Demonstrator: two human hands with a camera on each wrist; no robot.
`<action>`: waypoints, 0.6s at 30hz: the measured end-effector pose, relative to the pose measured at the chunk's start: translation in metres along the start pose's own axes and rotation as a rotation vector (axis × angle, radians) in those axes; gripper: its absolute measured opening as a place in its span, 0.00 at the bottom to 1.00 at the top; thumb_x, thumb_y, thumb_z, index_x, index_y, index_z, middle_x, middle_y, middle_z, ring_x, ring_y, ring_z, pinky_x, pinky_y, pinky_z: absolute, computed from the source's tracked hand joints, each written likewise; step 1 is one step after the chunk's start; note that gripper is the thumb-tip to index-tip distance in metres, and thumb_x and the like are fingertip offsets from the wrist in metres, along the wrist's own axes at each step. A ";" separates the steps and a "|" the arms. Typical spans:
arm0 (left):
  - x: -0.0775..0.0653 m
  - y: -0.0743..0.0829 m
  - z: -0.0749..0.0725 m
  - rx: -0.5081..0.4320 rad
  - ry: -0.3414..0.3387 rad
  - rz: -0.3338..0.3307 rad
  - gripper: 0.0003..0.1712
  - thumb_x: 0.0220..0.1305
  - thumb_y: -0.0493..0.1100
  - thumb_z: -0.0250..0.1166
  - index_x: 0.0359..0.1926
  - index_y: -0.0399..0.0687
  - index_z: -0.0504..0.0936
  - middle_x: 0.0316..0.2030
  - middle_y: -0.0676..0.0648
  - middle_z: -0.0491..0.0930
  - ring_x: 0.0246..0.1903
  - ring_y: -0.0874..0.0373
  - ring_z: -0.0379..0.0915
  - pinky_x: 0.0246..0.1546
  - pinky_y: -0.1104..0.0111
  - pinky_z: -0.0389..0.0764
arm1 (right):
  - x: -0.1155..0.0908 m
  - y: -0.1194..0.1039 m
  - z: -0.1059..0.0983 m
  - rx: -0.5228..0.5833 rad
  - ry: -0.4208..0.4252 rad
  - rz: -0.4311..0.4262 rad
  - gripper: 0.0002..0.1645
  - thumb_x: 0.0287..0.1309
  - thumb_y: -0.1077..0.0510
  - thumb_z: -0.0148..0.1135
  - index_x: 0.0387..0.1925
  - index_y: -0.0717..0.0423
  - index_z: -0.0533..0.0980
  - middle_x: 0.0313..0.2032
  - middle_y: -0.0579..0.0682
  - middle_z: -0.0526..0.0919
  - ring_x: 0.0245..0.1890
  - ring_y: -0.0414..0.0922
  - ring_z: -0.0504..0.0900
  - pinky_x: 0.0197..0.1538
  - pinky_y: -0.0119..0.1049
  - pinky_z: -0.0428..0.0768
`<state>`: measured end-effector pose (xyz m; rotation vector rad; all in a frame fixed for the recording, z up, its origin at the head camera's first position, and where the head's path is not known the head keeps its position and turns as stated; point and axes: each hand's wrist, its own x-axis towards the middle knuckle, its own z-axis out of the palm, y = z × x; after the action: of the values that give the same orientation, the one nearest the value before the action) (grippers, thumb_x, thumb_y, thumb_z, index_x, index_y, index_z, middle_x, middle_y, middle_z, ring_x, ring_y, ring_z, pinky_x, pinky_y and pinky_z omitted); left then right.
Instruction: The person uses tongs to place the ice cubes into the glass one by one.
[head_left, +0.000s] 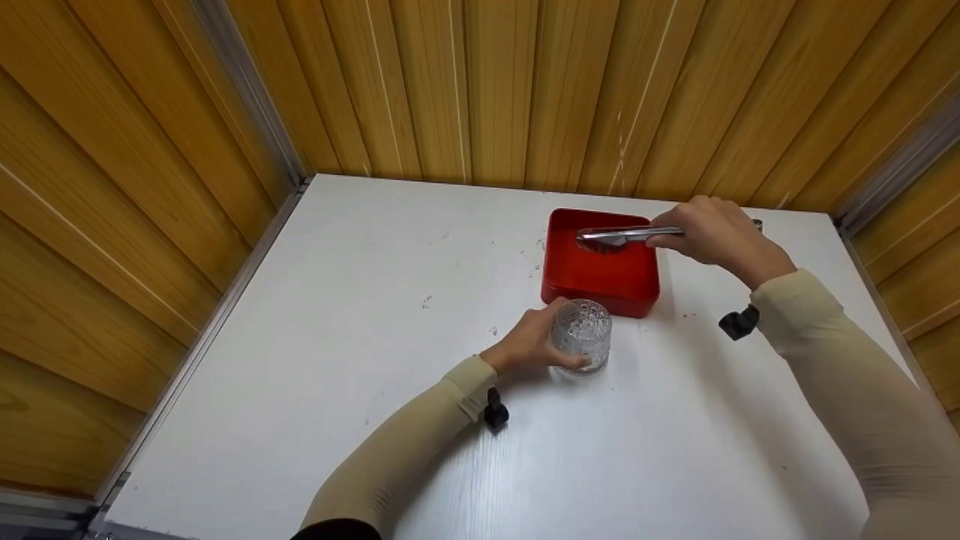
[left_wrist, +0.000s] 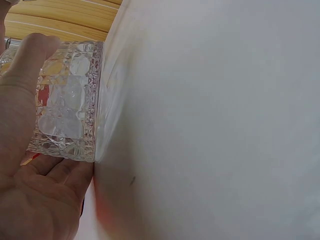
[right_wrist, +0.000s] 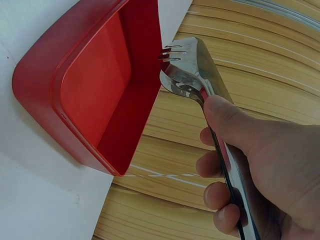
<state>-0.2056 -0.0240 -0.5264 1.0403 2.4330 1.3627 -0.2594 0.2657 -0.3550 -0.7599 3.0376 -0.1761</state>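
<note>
A clear patterned glass [head_left: 585,330] stands upright on the white table, in front of the red box. My left hand [head_left: 531,341] grips its side, with the thumb and fingers on opposite sides. Its faceted wall [left_wrist: 65,107] shows closely in the left wrist view, the base down at the tabletop. My right hand [head_left: 716,234] holds a pair of metal serving tongs [head_left: 645,232] by the handle. Over the square red box [head_left: 600,277] reach the tongs' heads. The right wrist view shows fork-like tines [right_wrist: 177,52] on one head, and nothing is gripped between the heads.
The white tabletop [head_left: 360,315] carries a few small dark marks. Wood-patterned panels [head_left: 495,90] rise behind it and at both sides, with metal framing [head_left: 247,90] at the corners. Each sleeve cuff has a small black device [head_left: 739,322] on it.
</note>
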 end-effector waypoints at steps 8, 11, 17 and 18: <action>0.001 -0.001 -0.001 -0.001 -0.006 0.003 0.46 0.51 0.54 0.82 0.66 0.49 0.69 0.53 0.50 0.83 0.51 0.63 0.77 0.54 0.74 0.76 | -0.008 -0.004 -0.001 0.015 0.003 0.002 0.14 0.62 0.53 0.73 0.49 0.51 0.88 0.34 0.48 0.89 0.25 0.45 0.74 0.26 0.39 0.72; 0.002 -0.001 -0.001 -0.002 -0.009 -0.006 0.46 0.51 0.54 0.82 0.66 0.50 0.68 0.53 0.51 0.82 0.51 0.64 0.76 0.55 0.74 0.75 | -0.012 -0.006 -0.002 0.015 0.009 0.002 0.13 0.62 0.53 0.73 0.48 0.50 0.89 0.30 0.46 0.87 0.25 0.45 0.73 0.26 0.39 0.71; 0.002 0.000 -0.001 -0.001 -0.012 -0.012 0.46 0.51 0.54 0.82 0.67 0.51 0.68 0.54 0.51 0.82 0.52 0.63 0.76 0.55 0.74 0.75 | -0.020 -0.009 -0.001 0.024 0.023 0.004 0.13 0.61 0.54 0.74 0.47 0.50 0.89 0.30 0.46 0.88 0.25 0.45 0.74 0.27 0.39 0.72; 0.002 0.000 -0.001 0.000 -0.012 -0.011 0.46 0.51 0.53 0.82 0.67 0.51 0.68 0.54 0.51 0.82 0.52 0.63 0.76 0.55 0.74 0.75 | -0.022 -0.009 -0.001 0.024 0.025 0.007 0.13 0.61 0.54 0.74 0.47 0.50 0.89 0.31 0.46 0.89 0.25 0.45 0.75 0.27 0.39 0.72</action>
<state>-0.2078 -0.0235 -0.5255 1.0301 2.4266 1.3499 -0.2361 0.2680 -0.3537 -0.7505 3.0558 -0.2226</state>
